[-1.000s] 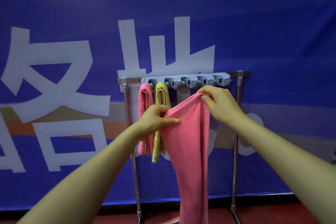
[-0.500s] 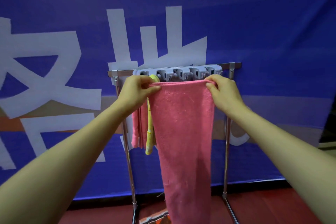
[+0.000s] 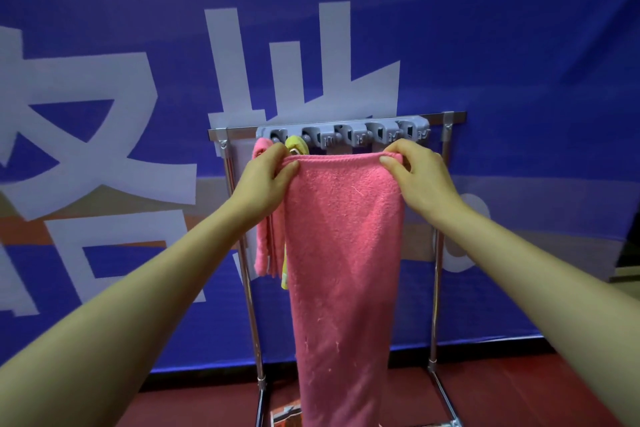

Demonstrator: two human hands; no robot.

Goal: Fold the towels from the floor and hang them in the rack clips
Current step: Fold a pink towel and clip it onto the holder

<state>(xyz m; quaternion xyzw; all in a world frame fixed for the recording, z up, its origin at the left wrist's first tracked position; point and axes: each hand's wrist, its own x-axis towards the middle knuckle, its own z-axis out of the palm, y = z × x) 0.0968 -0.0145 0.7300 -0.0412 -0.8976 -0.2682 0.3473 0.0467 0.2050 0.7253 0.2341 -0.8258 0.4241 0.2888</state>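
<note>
Pink towel (image 3: 346,253), stretched flat just below the rack clips (image 3: 346,136): why? asks the student.
Each hand pinches a top corner, answers the tutor: left hand (image 3: 266,180), right hand (image 3: 419,184). The edge runs straight, probably for another fold; two left clips already hold hung towels (image 3: 265,236).

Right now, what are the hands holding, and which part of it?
The big pink towel, by its top edge: left hand pinches the left corner, right hand the right corner.
</note>
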